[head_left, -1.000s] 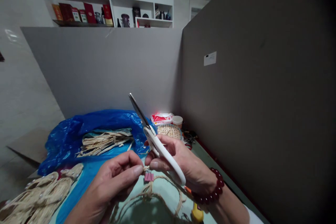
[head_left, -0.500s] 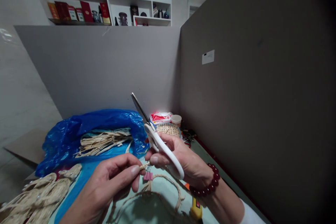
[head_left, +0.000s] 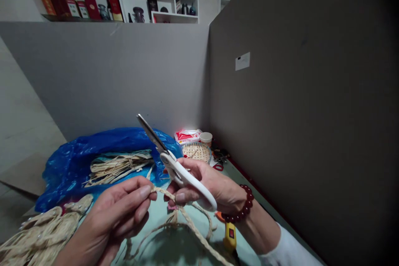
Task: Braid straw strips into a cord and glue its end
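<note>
Braided cord [head_left: 190,222] bridges left hand [head_left: 120,212] and right hand [head_left: 215,178], pinched by both, its long axis slanting down-right beneath the nearer right hand (which also grips white scissors [head_left: 170,160], pointing up-left, clear of the cord).

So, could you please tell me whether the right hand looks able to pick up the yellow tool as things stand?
Probably not without letting go first: the right hand holds the scissors and the braid, though the yellow tool lies close by, in plain view.
</note>
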Demonstrator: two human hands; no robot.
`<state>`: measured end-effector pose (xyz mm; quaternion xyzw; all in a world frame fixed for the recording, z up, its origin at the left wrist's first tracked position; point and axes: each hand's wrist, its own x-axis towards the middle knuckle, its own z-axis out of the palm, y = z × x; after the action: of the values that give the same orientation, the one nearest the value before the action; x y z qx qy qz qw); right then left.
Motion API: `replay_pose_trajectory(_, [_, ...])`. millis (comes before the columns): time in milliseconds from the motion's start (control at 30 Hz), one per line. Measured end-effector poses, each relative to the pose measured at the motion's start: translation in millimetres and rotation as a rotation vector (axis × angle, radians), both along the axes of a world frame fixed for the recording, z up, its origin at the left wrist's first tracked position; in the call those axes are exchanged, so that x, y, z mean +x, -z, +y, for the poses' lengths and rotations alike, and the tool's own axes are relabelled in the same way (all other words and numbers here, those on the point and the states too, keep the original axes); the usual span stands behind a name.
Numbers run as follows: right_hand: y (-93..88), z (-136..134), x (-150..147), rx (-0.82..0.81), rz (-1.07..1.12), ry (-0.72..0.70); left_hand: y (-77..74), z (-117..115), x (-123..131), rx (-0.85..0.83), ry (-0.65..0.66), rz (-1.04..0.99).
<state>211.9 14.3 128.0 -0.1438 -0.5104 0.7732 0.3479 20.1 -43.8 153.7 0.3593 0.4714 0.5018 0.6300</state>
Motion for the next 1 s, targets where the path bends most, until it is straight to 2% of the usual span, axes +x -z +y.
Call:
replay_pose_trajectory(200, [0.8, -0.7, -0.7, 0.023, -0.036, 0.038, -0.6, 1.2, 0.3, 0.028, -0.076, -0.011])
replay_pose_trajectory(300, [-3.3, -2.7, -0.8, 0.074, -0.087, 0.16, -3.0, 0.1, 2.2, 0.094, -0.095, 0.013])
replay_pose_trajectory(367, [-7.6, -3.9, 1.5, 0.216, -0.182, 0.338, -3.0, 0.3, 2.5, 0.161, -0.119, 0.031])
replay_pose_trajectory(467, [-16.0, -8.0, 8.8, 0.527, -0.351, 0.641, -1.9, 3.6, 1.0, 0.209, -0.159, 0.031])
replay_pose_trajectory(567, [-24.3, -17.6, 16.6, 0.8, -0.522, 0.837, -1.4, 8.5, -2.3, 0.266, -0.209, 0.012])
replay_pose_trajectory(667, [-27.0, -28.3, 18.6, 1.065, -0.637, 0.821, -1.4, 11.5, -6.8, 0.337, -0.27, -0.024])
replay_pose_trajectory(800, [-20.4, -31.9, 13.2, 1.318, -0.678, 0.788, -2.8, 10.6, -11.5, 0.393, -0.329, -0.103])
replay_pose_trajectory(1000, [-12.2, -23.1, 8.9, 1.523, -0.824, 0.844, -6.2, 6.7, -11.9, 0.43, -0.313, -0.19])
